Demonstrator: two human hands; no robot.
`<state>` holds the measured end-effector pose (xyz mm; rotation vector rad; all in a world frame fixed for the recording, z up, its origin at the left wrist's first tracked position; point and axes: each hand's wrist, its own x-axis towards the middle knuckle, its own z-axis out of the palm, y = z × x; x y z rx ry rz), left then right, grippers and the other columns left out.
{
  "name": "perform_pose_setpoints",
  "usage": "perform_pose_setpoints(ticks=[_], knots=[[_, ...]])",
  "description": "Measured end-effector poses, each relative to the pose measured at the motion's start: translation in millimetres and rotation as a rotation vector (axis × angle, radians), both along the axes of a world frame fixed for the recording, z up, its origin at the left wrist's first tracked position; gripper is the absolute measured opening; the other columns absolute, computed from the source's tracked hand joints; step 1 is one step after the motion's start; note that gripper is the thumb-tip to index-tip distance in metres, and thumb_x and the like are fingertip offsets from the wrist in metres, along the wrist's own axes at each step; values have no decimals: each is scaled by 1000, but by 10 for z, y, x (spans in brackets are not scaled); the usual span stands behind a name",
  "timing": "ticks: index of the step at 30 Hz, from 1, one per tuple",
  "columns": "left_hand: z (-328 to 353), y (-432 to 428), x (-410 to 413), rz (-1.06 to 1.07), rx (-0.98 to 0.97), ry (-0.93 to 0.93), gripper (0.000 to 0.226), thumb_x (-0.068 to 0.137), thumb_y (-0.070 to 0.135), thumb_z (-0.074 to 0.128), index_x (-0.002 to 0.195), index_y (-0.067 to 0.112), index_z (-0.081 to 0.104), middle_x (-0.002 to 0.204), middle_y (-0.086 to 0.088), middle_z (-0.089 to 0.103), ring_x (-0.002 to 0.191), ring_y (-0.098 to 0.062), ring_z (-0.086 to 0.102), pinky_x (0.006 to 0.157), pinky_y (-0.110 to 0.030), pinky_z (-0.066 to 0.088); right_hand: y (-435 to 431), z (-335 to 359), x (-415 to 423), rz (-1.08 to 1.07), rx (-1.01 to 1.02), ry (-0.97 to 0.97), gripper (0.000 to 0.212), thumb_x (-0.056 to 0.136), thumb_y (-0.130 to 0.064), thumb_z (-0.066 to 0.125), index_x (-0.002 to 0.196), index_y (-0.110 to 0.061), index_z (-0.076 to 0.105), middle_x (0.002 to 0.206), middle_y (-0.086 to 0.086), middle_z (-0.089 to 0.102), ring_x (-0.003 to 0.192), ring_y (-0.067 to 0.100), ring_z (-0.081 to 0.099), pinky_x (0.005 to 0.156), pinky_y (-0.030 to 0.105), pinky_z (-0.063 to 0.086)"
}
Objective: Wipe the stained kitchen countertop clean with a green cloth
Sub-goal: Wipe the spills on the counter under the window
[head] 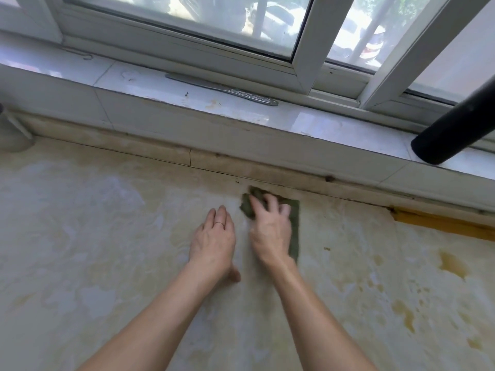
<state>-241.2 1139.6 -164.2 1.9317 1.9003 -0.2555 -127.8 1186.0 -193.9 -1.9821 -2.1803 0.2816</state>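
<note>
The right hand (270, 231) is laid on top of the green cloth (294, 226), with its fingers spread and slightly bent; the cloth is pressed down under the palm and fingers rather than wrapped by them. The cloth is bunched up beneath the fingertips at its far end, while a flat edge of it is seen along the right side of the hand. The left hand (214, 241) is set flat on the countertop (107, 250) just beside the right, fingers straight and held together, and nothing is held in it (a thin ring (218, 223) is worn on one finger). Both forearms are bare.

The cloth is found at the back of the countertop, near the grimy raised strip (160, 153) that runs along the rear edge. The pale surface is marked with a faint yellowish film, and darker brown-yellow stains (452, 263) are scattered to the right, well apart from the cloth. A yellow band (442, 223) is seen along the rear edge at the far right.

Above the strip a glossy white windowsill (308, 124) is fitted, on which a long flat metal piece (222, 89) with a patterned end is laid. A black cylinder (455, 129) is tilted over the sill at the right. A white container (13, 135) is partly cut off at the left edge. The white-framed window (187, 12) is shown behind.
</note>
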Motion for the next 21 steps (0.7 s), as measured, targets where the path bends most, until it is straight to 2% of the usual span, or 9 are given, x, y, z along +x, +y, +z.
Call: perform_pose_setpoints(ticks=[2,5,11,17,21], knots=[[-18,11,-6,-7,-3,-1,140,55,56,83,150,2,-6,159,-11,-7,147,-28,-6,121,-35,11,62,6,-242,161,-7,33,48,93,-25,46,141,-32,42,147,1,36,112,32,36,80,38,41],[-52,19,-38,-10,-14,-6,141,56,56,82,149,3,-10,159,-9,-13,147,-26,-9,121,-35,10,365,15,-257,246,-52,-75,52,94,-26,42,144,-33,35,149,-1,30,115,33,33,81,38,41],[-56,6,-18,-11,3,7,138,62,56,80,149,3,-12,159,-10,-15,147,-27,-10,120,-34,10,336,37,-29,72,-56,-120,55,90,-15,42,143,-30,36,143,2,33,114,33,33,78,38,43],[-61,49,-1,-12,-10,31,141,59,56,81,148,2,-14,159,-11,-15,147,-28,-10,120,-36,13,434,42,-212,203,-31,-158,53,90,-19,45,142,-27,36,140,4,34,111,33,34,74,38,44],[-62,28,-25,-21,-15,32,140,60,57,80,148,3,-15,159,-10,-15,147,-27,-11,120,-36,12,397,54,-183,165,-45,-162,53,89,-17,45,140,-30,39,136,5,35,110,32,35,70,37,44]])
